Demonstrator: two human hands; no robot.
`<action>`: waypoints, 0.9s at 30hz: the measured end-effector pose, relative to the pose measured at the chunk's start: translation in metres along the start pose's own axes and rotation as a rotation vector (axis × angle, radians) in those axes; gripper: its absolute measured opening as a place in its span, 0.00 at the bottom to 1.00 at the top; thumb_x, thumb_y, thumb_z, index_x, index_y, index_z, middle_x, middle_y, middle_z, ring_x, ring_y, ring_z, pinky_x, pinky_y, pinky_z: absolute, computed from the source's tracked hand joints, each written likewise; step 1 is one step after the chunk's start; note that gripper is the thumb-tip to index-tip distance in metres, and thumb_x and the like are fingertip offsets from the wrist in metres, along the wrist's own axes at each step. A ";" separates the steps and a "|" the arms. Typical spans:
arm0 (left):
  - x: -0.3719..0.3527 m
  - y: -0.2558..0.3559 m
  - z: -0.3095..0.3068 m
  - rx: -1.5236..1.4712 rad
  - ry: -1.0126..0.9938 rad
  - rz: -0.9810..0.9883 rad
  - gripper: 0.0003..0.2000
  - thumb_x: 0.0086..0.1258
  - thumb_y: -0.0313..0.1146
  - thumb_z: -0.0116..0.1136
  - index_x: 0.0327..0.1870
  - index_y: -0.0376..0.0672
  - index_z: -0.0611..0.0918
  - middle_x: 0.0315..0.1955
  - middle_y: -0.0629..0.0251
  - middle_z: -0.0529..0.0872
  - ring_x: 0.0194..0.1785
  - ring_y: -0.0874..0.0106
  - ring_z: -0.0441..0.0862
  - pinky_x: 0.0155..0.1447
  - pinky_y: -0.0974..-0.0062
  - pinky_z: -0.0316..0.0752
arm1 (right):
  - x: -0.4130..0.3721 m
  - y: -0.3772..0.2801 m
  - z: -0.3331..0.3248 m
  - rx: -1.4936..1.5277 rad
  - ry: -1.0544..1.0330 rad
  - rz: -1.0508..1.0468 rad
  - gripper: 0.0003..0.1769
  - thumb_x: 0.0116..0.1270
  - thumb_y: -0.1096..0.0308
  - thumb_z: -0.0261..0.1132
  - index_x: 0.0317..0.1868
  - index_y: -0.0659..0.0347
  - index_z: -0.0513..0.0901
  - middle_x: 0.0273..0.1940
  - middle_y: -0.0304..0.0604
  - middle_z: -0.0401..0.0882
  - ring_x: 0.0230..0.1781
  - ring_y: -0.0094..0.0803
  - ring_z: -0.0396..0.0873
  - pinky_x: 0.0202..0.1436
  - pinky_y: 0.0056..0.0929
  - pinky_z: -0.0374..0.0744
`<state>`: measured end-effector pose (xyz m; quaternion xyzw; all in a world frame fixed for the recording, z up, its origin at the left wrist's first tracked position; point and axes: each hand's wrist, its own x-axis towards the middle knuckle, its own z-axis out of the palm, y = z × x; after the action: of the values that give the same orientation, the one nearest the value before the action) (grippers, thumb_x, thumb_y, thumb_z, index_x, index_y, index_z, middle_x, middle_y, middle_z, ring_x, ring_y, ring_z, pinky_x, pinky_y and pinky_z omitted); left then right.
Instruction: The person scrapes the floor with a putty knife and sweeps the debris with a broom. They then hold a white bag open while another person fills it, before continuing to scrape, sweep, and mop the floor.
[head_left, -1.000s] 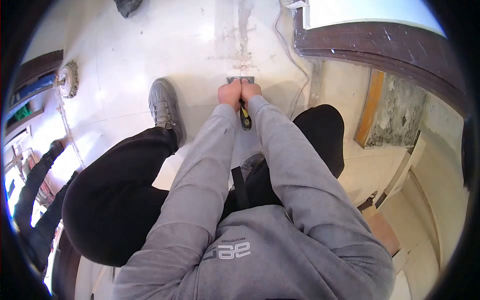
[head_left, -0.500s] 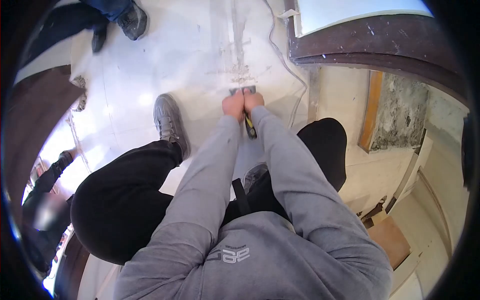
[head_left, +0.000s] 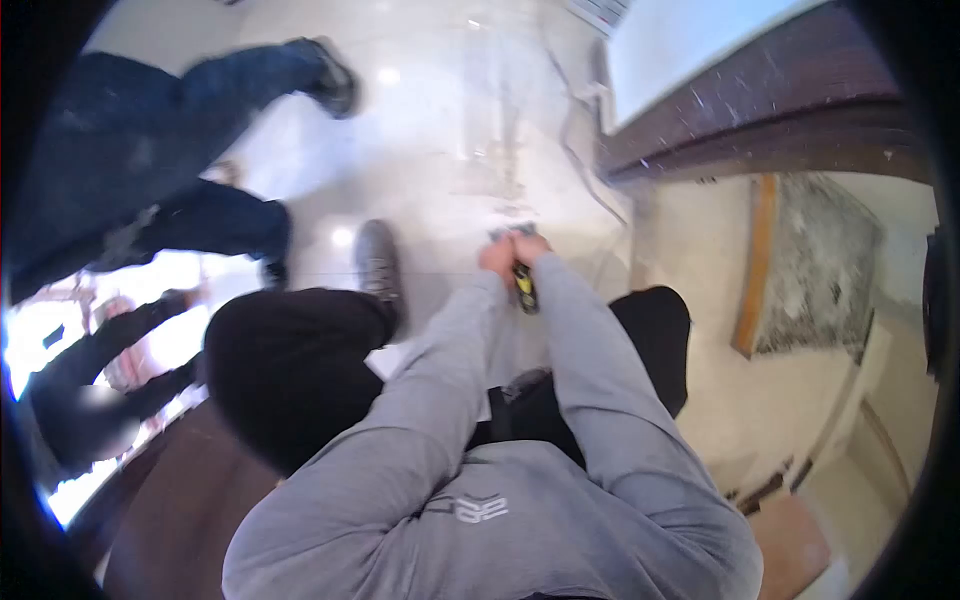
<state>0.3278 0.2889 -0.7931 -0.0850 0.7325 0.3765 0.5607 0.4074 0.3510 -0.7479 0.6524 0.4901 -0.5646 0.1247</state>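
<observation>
My left hand (head_left: 496, 257) and my right hand (head_left: 533, 246) are closed together around a scraper (head_left: 526, 292). Its yellow-and-black handle sticks out below my fists, pointing back toward me. The wide grey blade shows just ahead of my fingers, down at the pale floor (head_left: 440, 190). Beyond the blade, a streak of brownish residue (head_left: 512, 185) runs away from me along the floor. Blur hides whether the blade edge touches the floor.
Another person's legs (head_left: 170, 130) in dark trousers are close on my left. A further person (head_left: 90, 400) is lower left. A cable (head_left: 575, 150) runs along the floor ahead. A dark wooden frame (head_left: 760, 110) and a rough grey patch (head_left: 815, 265) lie to the right.
My view has shifted, so my hands and the scraper appear lower and further right. The other person's legs have come much further into view on the left. Both hands keep their grip.
</observation>
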 end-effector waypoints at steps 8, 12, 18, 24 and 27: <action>-0.086 0.072 -0.030 1.578 -0.179 0.590 0.13 0.53 0.42 0.68 0.30 0.40 0.87 0.31 0.57 0.88 0.36 0.64 0.87 0.41 0.66 0.81 | -0.339 -0.160 -0.213 -0.105 1.093 -1.589 0.16 0.60 0.71 0.70 0.48 0.64 0.80 0.46 0.51 0.80 0.49 0.43 0.78 0.57 0.39 0.74; -0.172 0.168 -0.006 1.612 -0.327 0.405 0.08 0.56 0.34 0.61 0.22 0.42 0.86 0.23 0.62 0.88 0.25 0.71 0.86 0.33 0.69 0.80 | -0.503 -0.239 -0.351 -0.975 1.736 -1.879 0.19 0.65 0.70 0.66 0.55 0.65 0.78 0.56 0.51 0.77 0.60 0.46 0.74 0.64 0.38 0.72; -0.288 0.240 0.037 1.459 -0.229 0.645 0.06 0.55 0.29 0.59 0.23 0.37 0.85 0.19 0.58 0.85 0.20 0.68 0.84 0.28 0.70 0.79 | -0.545 -0.286 -0.442 -1.370 2.142 -1.642 0.14 0.62 0.49 0.64 0.37 0.50 0.79 0.40 0.39 0.77 0.53 0.32 0.72 0.67 0.46 0.60; -0.308 0.275 0.039 1.717 -0.315 1.116 0.12 0.54 0.28 0.59 0.39 0.34 0.80 0.31 0.46 0.85 0.37 0.52 0.85 0.43 0.58 0.79 | -0.520 -0.297 -0.459 -1.151 2.249 -2.385 0.17 0.65 0.46 0.60 0.38 0.50 0.78 0.32 0.34 0.75 0.48 0.32 0.74 0.64 0.44 0.62; -0.372 0.286 0.018 1.767 -0.319 1.092 0.14 0.57 0.29 0.58 0.45 0.36 0.77 0.35 0.45 0.83 0.43 0.47 0.81 0.48 0.53 0.75 | -0.513 -0.300 -0.458 -1.084 2.179 -2.466 0.18 0.66 0.45 0.59 0.39 0.50 0.78 0.32 0.34 0.76 0.48 0.32 0.74 0.64 0.43 0.62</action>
<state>0.3177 0.3902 -0.3349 0.7468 0.6033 -0.0835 0.2671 0.5150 0.5698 -0.0377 0.1374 -0.6311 -0.5596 0.5194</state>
